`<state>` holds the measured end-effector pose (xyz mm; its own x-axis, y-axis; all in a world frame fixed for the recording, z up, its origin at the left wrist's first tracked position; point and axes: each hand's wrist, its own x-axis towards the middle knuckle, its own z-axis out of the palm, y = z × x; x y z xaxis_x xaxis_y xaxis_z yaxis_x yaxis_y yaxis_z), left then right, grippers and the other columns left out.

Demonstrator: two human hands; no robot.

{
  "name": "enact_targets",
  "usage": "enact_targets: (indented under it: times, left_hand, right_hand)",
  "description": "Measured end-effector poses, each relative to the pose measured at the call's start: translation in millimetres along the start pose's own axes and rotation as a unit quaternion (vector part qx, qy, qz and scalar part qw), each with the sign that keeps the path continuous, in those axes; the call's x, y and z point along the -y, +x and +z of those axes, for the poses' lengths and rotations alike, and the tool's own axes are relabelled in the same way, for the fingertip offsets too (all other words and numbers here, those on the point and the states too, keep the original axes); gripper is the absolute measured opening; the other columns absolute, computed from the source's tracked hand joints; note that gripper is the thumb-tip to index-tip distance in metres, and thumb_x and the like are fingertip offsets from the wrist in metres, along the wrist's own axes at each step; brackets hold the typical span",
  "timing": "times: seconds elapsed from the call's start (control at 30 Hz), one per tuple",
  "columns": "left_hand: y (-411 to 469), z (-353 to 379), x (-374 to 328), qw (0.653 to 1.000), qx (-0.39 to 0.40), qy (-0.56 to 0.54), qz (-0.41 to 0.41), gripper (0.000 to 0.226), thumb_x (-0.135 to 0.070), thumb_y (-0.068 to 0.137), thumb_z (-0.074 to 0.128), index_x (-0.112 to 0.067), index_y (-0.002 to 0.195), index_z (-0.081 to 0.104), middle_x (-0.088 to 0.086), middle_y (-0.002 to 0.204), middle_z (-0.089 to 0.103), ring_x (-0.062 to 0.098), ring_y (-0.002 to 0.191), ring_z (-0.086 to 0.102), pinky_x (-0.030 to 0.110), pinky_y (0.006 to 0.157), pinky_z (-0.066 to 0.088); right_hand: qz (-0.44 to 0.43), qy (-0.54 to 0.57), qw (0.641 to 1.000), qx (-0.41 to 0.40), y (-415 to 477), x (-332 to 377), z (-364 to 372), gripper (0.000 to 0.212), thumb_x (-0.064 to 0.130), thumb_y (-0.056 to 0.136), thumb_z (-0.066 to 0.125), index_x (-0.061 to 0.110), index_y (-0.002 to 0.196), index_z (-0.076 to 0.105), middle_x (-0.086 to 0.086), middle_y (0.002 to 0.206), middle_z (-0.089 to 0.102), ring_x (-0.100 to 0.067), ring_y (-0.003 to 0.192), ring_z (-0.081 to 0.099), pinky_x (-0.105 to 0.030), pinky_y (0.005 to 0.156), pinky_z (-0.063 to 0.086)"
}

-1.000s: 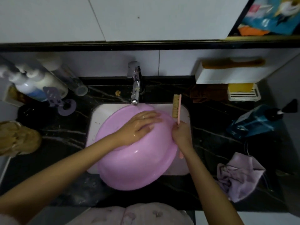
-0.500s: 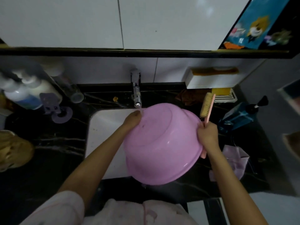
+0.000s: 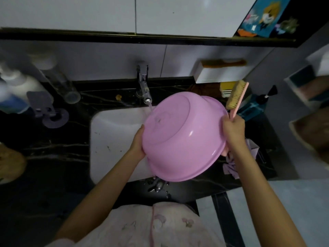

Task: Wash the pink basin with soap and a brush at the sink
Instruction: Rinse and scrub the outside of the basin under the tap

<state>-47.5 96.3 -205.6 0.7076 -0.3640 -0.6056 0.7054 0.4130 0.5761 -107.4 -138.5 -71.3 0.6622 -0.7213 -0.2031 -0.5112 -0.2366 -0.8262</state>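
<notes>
The pink basin (image 3: 183, 138) sits at centre frame, tilted bottom-up over the white sink (image 3: 114, 139), water from the tap (image 3: 145, 90) hitting its upper edge. The left hand (image 3: 138, 143) grips its left rim; the right hand (image 3: 232, 131) clasps the right rim together with the brush (image 3: 235, 98).

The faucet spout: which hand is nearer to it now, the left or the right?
Left. The left hand holds the pink basin's near-left edge, just below the faucet spout. The right hand grips the basin's right rim and the brush, farther off to the side.
</notes>
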Motion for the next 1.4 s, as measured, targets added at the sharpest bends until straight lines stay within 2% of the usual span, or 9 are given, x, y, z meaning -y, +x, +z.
enact_targets:
  times: [0.1,0.2,0.4,0.53,0.7,0.87,1.03,1.2,1.4]
  left_hand:
    - [14.3,-4.9,-6.7,1.0,0.026,-0.001,0.004,0.036,-0.035,0.097,0.042,-0.011,0.117,0.06,0.005,0.105,0.067,0.022,0.095,0.062,0.031,0.076,0.052]
    - [24.9,-7.2,-11.6,0.998,0.047,0.036,0.002,0.03,-0.031,0.098,0.042,-0.014,0.112,0.062,0.002,0.099,0.071,0.019,0.091,0.065,0.031,0.075,0.049]
    - [36.3,-6.6,-18.6,0.996,0.054,0.07,-0.003,0.03,-0.027,0.098,0.039,-0.012,0.115,0.06,0.0,0.09,0.074,0.019,0.091,0.064,0.031,0.077,0.048]
    - [33.7,14.6,-30.9,0.989,0.083,0.119,0.008,0.024,-0.025,0.097,0.044,-0.015,0.107,0.064,-0.002,0.088,0.072,0.013,0.082,0.066,0.022,0.068,0.052]
    - [36.9,26.7,-31.6,0.994,0.055,0.093,-0.03,0.029,-0.029,0.098,0.042,-0.011,0.11,0.062,0.001,0.087,0.074,0.021,0.089,0.065,0.028,0.068,0.054]
    - [29.1,29.6,-2.5,0.998,-0.045,-0.032,-0.031,0.036,-0.023,0.1,0.028,-0.009,0.122,0.052,0.006,0.121,0.056,0.03,0.118,0.046,0.04,0.108,0.034]
    - [3.8,26.5,19.2,0.987,-0.082,-0.128,-0.046,0.032,-0.029,0.093,0.034,-0.017,0.105,0.062,0.009,0.107,0.066,0.034,0.1,0.057,0.04,0.098,0.042]
    - [8.6,30.5,-17.9,0.996,-0.044,-0.003,-0.074,0.033,-0.016,0.095,0.028,-0.01,0.085,0.059,0.006,0.065,0.07,0.026,0.078,0.056,0.027,0.068,0.045]
    - [-8.1,17.9,-33.7,0.982,-0.031,0.169,-0.083,0.021,-0.027,0.09,0.045,-0.016,0.095,0.062,0.009,0.094,0.068,0.026,0.086,0.059,0.03,0.07,0.05]
  right_hand:
    - [0.001,-0.009,0.995,0.1,1.9,4.4,-14.6,0.029,0.024,0.094,0.047,0.008,0.116,0.058,-0.006,0.091,0.063,-0.017,0.075,0.06,-0.022,0.06,0.052]
    - [-0.008,-0.04,0.995,0.096,4.9,13.4,-27.1,0.03,0.039,0.093,0.052,0.012,0.084,0.062,0.005,0.058,0.05,-0.007,0.048,0.044,-0.011,0.038,0.032]
    - [0.03,-0.04,0.994,0.1,15.2,18.6,-13.1,0.035,0.042,0.086,0.063,0.01,0.098,0.065,-0.005,0.087,0.065,-0.017,0.078,0.063,-0.029,0.072,0.052]
    - [0.082,0.057,0.993,0.058,11.2,17.8,-14.8,0.04,0.024,0.093,0.057,-0.002,0.123,0.055,-0.002,0.085,0.062,-0.013,0.073,0.06,-0.022,0.06,0.046]
    - [0.019,0.127,0.991,-0.041,-15.7,19.7,-19.8,0.033,0.018,0.096,0.051,0.001,0.123,0.055,-0.004,0.097,0.062,-0.014,0.079,0.06,-0.02,0.064,0.046]
    - [0.013,0.153,0.982,-0.106,-33.7,23.9,-14.8,0.043,0.023,0.097,0.047,0.005,0.136,0.047,-0.007,0.119,0.059,-0.021,0.108,0.057,-0.033,0.091,0.046]
    - [-0.019,0.106,0.984,-0.139,-49.7,22.1,-3.9,0.035,0.018,0.098,0.045,0.001,0.127,0.053,-0.002,0.104,0.056,-0.013,0.096,0.052,-0.026,0.081,0.04]
    - [-0.056,0.056,0.986,-0.144,-56.9,23.6,2.9,0.029,0.015,0.097,0.045,-0.004,0.113,0.06,-0.002,0.091,0.053,-0.013,0.085,0.05,-0.026,0.076,0.04]
    - [-0.005,0.079,0.991,-0.108,-45.4,22.9,-9.6,0.036,0.02,0.098,0.046,0.001,0.128,0.053,-0.005,0.108,0.056,-0.016,0.097,0.052,-0.029,0.082,0.042]
